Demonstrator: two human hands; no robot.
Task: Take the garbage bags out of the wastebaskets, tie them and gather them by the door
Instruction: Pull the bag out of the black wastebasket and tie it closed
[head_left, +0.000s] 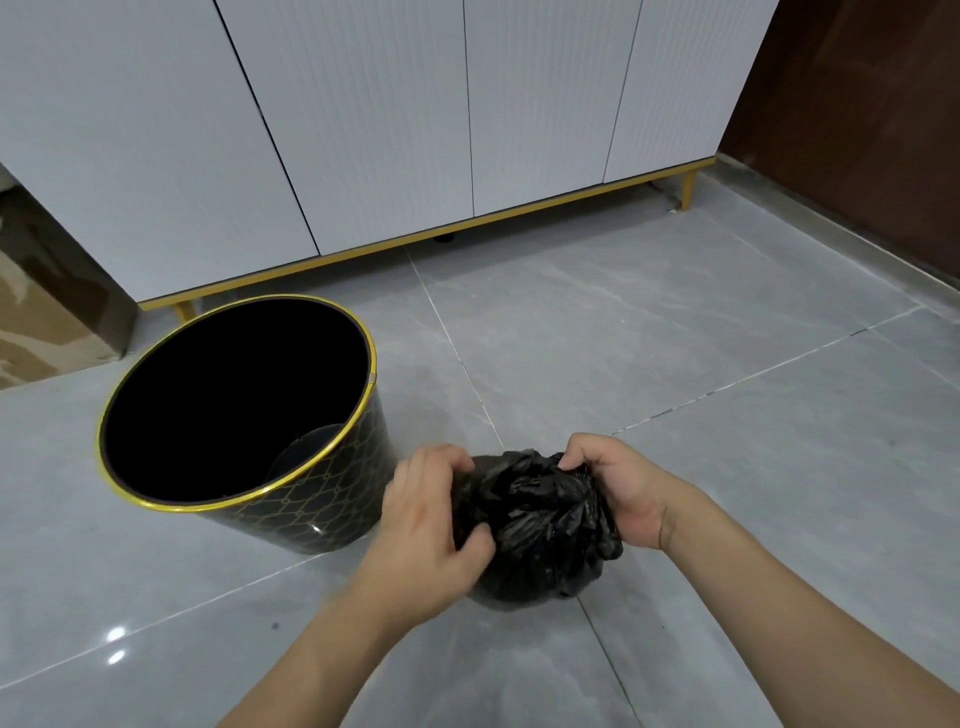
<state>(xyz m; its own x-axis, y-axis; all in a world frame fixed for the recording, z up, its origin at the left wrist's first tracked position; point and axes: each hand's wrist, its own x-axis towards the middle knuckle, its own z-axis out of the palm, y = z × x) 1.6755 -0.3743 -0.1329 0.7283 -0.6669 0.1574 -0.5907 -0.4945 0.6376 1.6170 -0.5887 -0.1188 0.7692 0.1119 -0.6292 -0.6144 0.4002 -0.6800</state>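
Garbage bag (540, 525) is out of the bin and sitting on the grey tiled floor (727, 441), just to the right of the wastebasket (322, 499). It's black, crinkly plastic, all bunched up into a lumpy bundle, with the top gathered into a scrunched mess of folds.

Both hands are on it. Left hand (431, 525) comes in from the left side with the fingers curled into the plastic, thumb pressing into the side of the bundle, so it's got a proper grip on the bag. Right hand (618, 488) is on the other side, fingers curled over and pinching the gathered plastic near the top. Can't tell if there's an actual knot in there yet, the folds are too dark and messy to read.

Wastebasket stands upright on the floor, round, black with a gold lattice pattern and a gold rim. Inside is just dark, no liner visible over the rim. The left hand is right beside its wall, though I can't say if it touches.

Behind all this there's a white cabinet (363, 130) with vertical door seams, sitting on gold legs. A brown cardboard box (47, 306) is at the far left, and a dark brown wall (857, 104) at the far right.
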